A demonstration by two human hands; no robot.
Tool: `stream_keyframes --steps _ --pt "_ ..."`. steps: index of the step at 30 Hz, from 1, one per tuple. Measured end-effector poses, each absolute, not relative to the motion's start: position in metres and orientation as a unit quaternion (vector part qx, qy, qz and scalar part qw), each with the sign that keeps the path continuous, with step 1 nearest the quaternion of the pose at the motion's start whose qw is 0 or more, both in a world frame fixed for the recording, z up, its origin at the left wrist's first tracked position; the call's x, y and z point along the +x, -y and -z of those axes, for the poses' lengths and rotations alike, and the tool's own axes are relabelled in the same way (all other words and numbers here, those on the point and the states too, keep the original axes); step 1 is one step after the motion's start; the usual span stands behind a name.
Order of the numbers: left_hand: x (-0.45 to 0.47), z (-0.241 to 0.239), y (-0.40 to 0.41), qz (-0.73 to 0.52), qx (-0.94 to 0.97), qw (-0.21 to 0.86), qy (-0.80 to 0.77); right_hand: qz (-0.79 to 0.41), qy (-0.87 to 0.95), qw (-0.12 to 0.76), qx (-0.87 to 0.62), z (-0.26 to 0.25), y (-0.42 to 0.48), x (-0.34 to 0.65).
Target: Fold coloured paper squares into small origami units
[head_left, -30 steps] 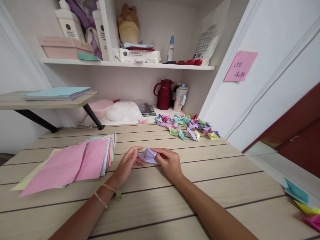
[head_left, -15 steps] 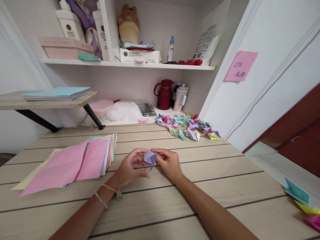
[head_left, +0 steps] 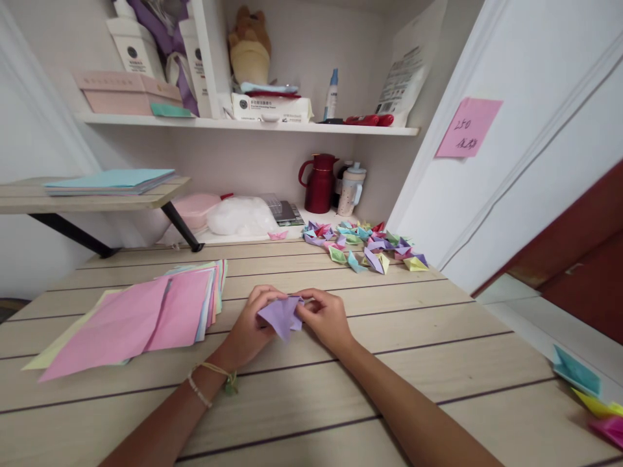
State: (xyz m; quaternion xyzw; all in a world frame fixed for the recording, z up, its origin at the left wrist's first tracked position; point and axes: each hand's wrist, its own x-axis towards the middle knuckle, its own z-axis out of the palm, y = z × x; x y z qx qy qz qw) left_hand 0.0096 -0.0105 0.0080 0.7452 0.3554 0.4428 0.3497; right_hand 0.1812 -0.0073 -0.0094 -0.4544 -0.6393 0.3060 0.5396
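Note:
A small piece of folded purple paper [head_left: 281,317] is held up between both hands, just above the middle of the wooden table [head_left: 302,402]. Its left part spreads out in a pointed flap, and one corner points down. My left hand [head_left: 253,327] grips the flap's left side, with some fingers hidden behind the paper. At the paper's right edge, my right hand [head_left: 325,318] pinches it between thumb and fingers. A beaded bracelet and a yellow cord bracelet [head_left: 219,371] circle my left wrist.
Left of my hands lies a stack of coloured paper [head_left: 131,318], pink on top. Several folded paper boats [head_left: 365,243] cluster at the table's back right. More folded papers [head_left: 577,371] sit at the right edge. A small raised shelf [head_left: 165,188] stands back left; a red jug [head_left: 319,185] is behind.
The purple paper has been opened out wider, its flap now spreading left. My left fingers have closed in on it, while my right hand stays nearly in place.

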Motion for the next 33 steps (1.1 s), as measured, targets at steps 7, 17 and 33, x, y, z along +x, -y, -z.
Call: stream_keyframes --steps 7,17,33 --pt "0.006 0.000 0.002 -0.500 0.671 0.443 -0.322 -0.436 0.581 0.548 -0.416 0.010 0.003 0.182" --pt "0.006 -0.003 0.002 -0.494 0.654 0.471 -0.328 -0.488 0.622 0.490 -0.368 0.012 0.001 0.185" --pt "0.009 -0.001 0.001 -0.503 0.617 0.444 -0.411 -0.575 0.609 0.455 -0.303 0.007 0.008 0.182"
